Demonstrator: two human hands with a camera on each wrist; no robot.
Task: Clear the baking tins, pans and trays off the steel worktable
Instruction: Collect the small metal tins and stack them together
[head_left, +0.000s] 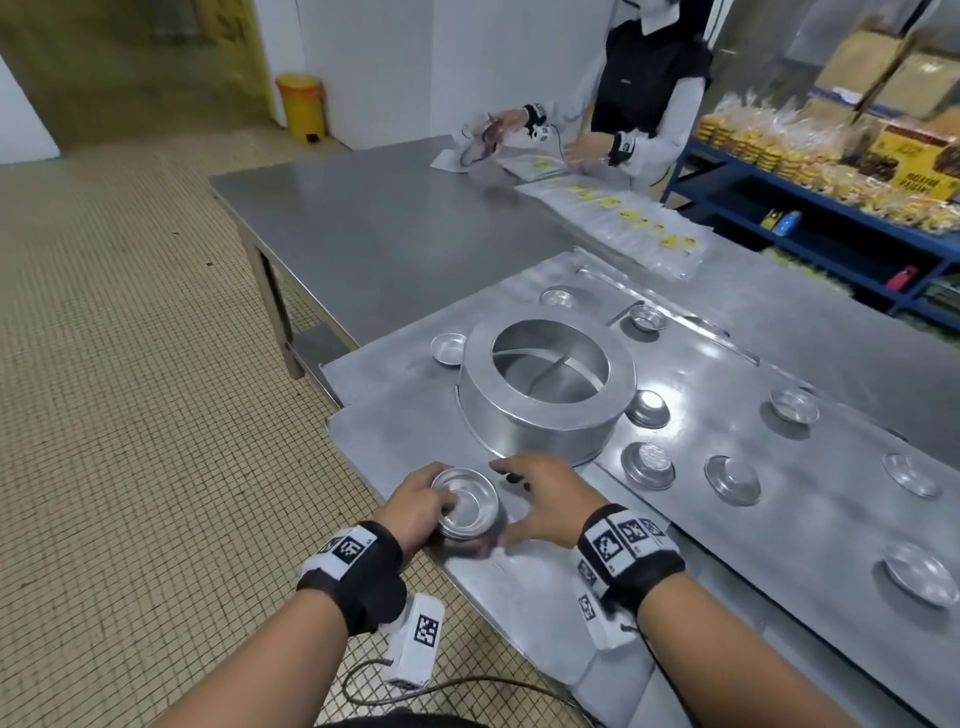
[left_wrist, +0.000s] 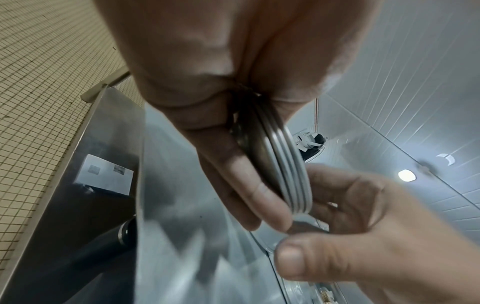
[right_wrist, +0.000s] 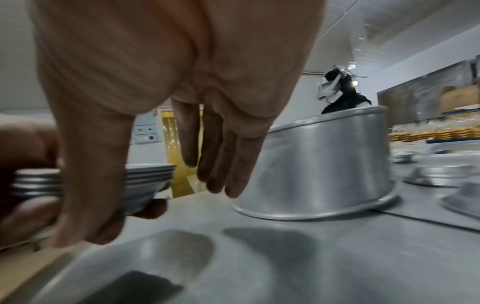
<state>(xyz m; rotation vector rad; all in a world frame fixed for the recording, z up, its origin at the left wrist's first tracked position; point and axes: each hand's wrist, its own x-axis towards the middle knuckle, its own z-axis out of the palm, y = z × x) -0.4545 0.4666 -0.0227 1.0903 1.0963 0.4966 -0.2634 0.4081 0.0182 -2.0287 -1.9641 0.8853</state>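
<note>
Four nested tart tins (head_left: 466, 503) fill the left grip (head_left: 415, 506) (right grip (head_left: 545, 506) relaxed, wide).

A commercial bakery. Steel worktop (head_left: 395, 244) carries baking tins (head_left: 545, 384). Blue shelves (head_left: 810, 208) hold bagged buns (head_left: 769, 140) beside cartons (head_left: 893, 73).

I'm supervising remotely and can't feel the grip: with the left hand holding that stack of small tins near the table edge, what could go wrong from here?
1. The stack of small tins is gripped by the left hand alone, at the worktable edge; a slip could spill it onto the floor.
2. The right hand hovers open beside the large round pan; a careless reach may knock it.
3. Several single tins, such as one, lie scattered behind and could be nudged.
</note>
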